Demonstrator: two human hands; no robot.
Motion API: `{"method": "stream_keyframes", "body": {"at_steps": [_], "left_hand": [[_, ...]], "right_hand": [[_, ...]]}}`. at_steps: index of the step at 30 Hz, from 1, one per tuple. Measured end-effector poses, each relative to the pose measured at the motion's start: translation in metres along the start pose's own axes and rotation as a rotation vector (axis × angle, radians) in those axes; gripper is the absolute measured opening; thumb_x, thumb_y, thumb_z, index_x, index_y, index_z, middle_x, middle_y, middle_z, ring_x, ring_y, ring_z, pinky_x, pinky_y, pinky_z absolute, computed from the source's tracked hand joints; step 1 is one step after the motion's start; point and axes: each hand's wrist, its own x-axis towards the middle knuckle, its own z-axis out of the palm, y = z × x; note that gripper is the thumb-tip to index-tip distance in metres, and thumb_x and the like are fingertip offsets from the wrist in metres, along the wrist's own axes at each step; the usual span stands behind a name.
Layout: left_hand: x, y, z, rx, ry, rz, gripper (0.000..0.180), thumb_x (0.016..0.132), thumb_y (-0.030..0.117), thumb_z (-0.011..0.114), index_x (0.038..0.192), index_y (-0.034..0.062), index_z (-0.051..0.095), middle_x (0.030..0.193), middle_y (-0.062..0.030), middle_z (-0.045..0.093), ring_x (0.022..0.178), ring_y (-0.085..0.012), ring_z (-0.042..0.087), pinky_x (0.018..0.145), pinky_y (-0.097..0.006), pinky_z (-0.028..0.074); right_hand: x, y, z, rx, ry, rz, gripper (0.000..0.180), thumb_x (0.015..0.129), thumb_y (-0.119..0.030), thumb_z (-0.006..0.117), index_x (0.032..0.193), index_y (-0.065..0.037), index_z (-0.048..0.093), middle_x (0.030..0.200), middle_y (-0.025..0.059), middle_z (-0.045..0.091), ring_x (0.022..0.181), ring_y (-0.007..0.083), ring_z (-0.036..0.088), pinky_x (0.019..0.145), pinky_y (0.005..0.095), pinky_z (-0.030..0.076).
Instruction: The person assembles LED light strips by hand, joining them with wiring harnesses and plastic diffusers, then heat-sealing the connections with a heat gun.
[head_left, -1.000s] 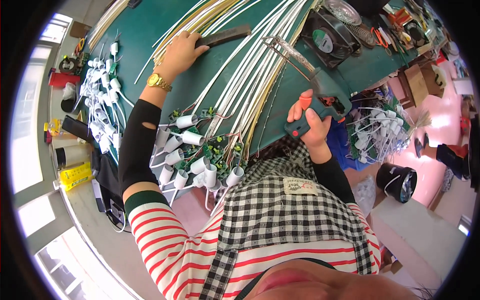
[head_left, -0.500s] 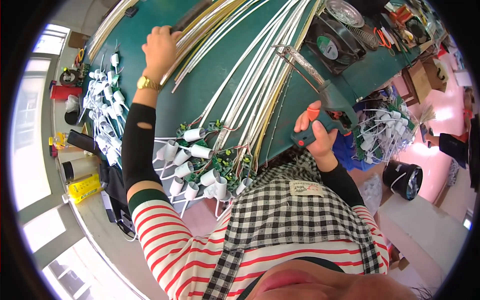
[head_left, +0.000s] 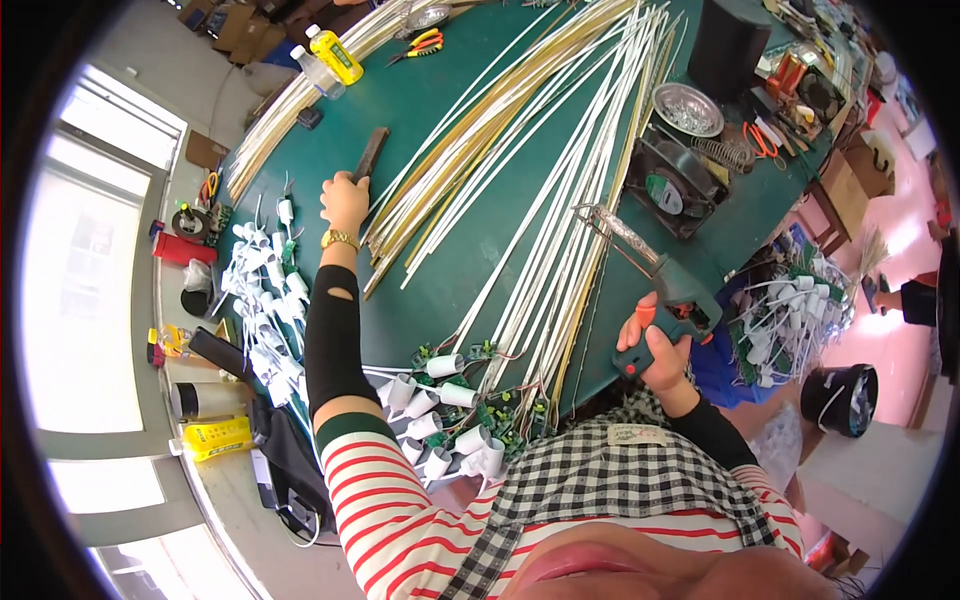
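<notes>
Glue gun (head_left: pixel 655 290) clenched in right hand (head_left: pixel 655 350), nozzle pointing up-left; left hand (head_left: pixel 343 200) grips dark bar (head_left: pixel 368 155).

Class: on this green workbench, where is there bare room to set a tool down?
Bare green table lies between the left hand and the white rods. Another patch lies between the rods and the fan. The near edge is crowded with white lamp caps.

My left hand (head_left: pixel 343 203) rests far out on the table (head_left: pixel 430 290), touching the near end of a flat bar (head_left: pixel 369 155), left of the long tubes (head_left: pixel 560 200) that run away from me. My right hand (head_left: pixel 655 350) holds a glue gun (head_left: pixel 672 300) at the table's near right edge, right of those tubes. Lamp caps with circuit boards (head_left: pixel 450 420) lie at the near edge between my arms, and a fan (head_left: pixel 670 185) sits beyond the gun.
</notes>
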Motion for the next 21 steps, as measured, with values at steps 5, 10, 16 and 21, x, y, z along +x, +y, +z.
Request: {"method": "stream_keyframes", "body": {"at_steps": [5, 10, 16, 21], "left_hand": [[-0.039, 0.028, -0.023, -0.395, 0.057, 0.513, 0.019, 0.082, 0.023, 0.062, 0.085, 0.0044, 0.065, 0.086, -0.0164, 0.061, 0.083, -0.0330, 0.059, 0.072, -0.042, 0.048], [-0.084, 0.052, -0.034, -0.276, -0.142, 0.733, 0.015, 0.080, 0.019, 0.061, 0.074, 0.0041, 0.064, 0.080, -0.0128, 0.062, 0.075, -0.0318, 0.061, 0.066, -0.041, 0.050], [-0.087, 0.049, -0.029, -0.159, -0.076, 0.811, 0.010, 0.078, 0.013, 0.062, 0.074, 0.0041, 0.060, 0.082, -0.0110, 0.060, 0.073, -0.0316, 0.060, 0.066, -0.041, 0.050], [-0.097, 0.054, -0.034, -0.171, 0.036, 0.762, 0.010, 0.080, 0.015, 0.061, 0.076, 0.0050, 0.059, 0.075, -0.0107, 0.059, 0.068, -0.0294, 0.061, 0.061, -0.041, 0.051]], "right_hand": [[0.003, 0.001, 0.001, -0.001, 0.004, 0.001, 0.033, 0.090, -0.015, 0.055, 0.118, -0.002, 0.044, 0.077, 0.0089, 0.054, 0.070, 0.0199, 0.056, 0.068, 0.0340, 0.048], [0.001, -0.002, 0.000, -0.001, 0.002, 0.025, 0.034, 0.090, -0.014, 0.054, 0.120, -0.002, 0.044, 0.079, 0.0089, 0.054, 0.071, 0.0202, 0.056, 0.068, 0.0346, 0.048], [-0.001, 0.002, -0.002, 0.025, 0.032, 0.025, 0.034, 0.090, -0.014, 0.055, 0.120, -0.002, 0.043, 0.079, 0.0089, 0.055, 0.072, 0.0203, 0.056, 0.069, 0.0348, 0.048], [0.000, 0.003, 0.002, 0.010, 0.050, -0.032, 0.034, 0.089, -0.014, 0.054, 0.119, -0.001, 0.045, 0.077, 0.0107, 0.054, 0.068, 0.0206, 0.055, 0.064, 0.0341, 0.048]]}}
